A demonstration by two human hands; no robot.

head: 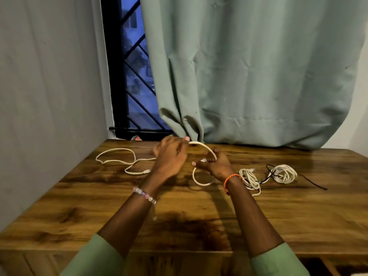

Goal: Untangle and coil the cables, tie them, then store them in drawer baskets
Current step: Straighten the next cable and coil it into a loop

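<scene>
- A person's two hands work a white cable (203, 148) above a wooden worktop (179, 206), both arms reaching forward from pale green sleeves (93, 255).
- The left hand (171, 156), fingers curled, pinches the cable at its far end of an arch, near the curtain's hem; a beaded bracelet (144, 195) sits on that wrist.
- The right hand (214, 166) grips the same cable where the arch comes down, fingers curled round it, with a small loop hanging below the palm and touching the worktop (an orange braided band (231, 180) circles this wrist).
- The rest of the white cable trails left from the hands, lying slack on the worktop in a wide open curl (117, 156), its connector end resting near the left forearm.
- Just right of the right wrist lies a loose white bundle (250, 179), partly wound, one end straying toward the front edge.
- Beside it, further right, sits a rounder white coil (284, 173) with a thin black cord (312, 182) crossing it and running off to the right over the wood.
- Behind the worktop hangs a pale green curtain (258, 66), drawn aside at the left to show a dark barred window (133, 76) with blue light outside; a grey wall (49, 86) fills the left.
- A small object on the sill is too blurred to identify.
</scene>
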